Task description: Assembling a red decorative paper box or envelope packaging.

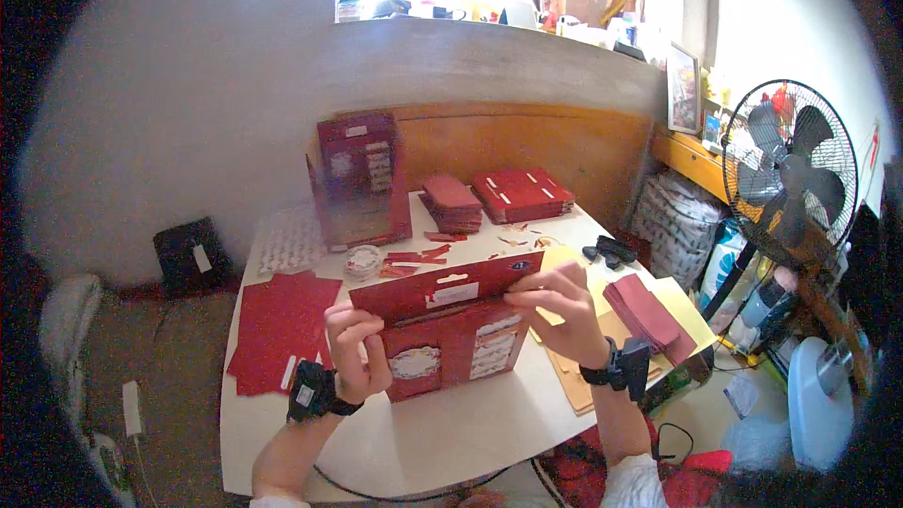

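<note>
A dark red cardboard box (453, 357) stands tilted over the near middle of the white table (442, 437). A slotted hang tab runs along its top, and two pale patterned panels show on its front. My left hand (357, 348) grips the box's left top corner with curled fingers. At the right end of the top edge, my right hand (562, 309) pinches the card between thumb and fingers. A white label sits below the slot. The back of the box is hidden.
Flat red sheets (282, 325) lie at the left. Behind are a larger red box (362, 179), red card stacks (522, 195), a roll of round stickers (362, 261) and red scraps. Yellow sheets (687, 306) with maroon cards (649, 318) lie right. A fan (788, 165) stands beyond.
</note>
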Action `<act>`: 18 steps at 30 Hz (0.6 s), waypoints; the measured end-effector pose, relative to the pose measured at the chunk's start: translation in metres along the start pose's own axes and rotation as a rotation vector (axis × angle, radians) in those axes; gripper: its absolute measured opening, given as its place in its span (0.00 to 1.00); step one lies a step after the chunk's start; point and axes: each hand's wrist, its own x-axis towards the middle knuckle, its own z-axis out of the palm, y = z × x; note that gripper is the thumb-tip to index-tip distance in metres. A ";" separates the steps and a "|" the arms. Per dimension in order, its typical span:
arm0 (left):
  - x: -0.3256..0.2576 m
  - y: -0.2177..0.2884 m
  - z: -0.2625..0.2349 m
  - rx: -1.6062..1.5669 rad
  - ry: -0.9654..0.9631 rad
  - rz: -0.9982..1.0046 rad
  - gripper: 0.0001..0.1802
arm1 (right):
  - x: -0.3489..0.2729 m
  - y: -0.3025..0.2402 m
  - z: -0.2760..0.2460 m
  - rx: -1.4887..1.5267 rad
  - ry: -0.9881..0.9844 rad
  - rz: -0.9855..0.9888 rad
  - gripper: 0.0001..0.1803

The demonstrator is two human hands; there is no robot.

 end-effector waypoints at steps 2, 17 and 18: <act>-0.006 0.003 0.010 -0.047 0.186 -0.032 0.16 | 0.005 -0.009 0.005 -0.016 -0.034 -0.013 0.12; -0.022 0.016 0.026 -0.679 0.000 -0.567 0.19 | 0.024 -0.038 0.019 -0.075 -0.229 -0.110 0.08; -0.019 0.017 0.028 -0.670 0.009 -0.506 0.19 | 0.024 -0.038 0.017 -0.078 -0.234 -0.117 0.08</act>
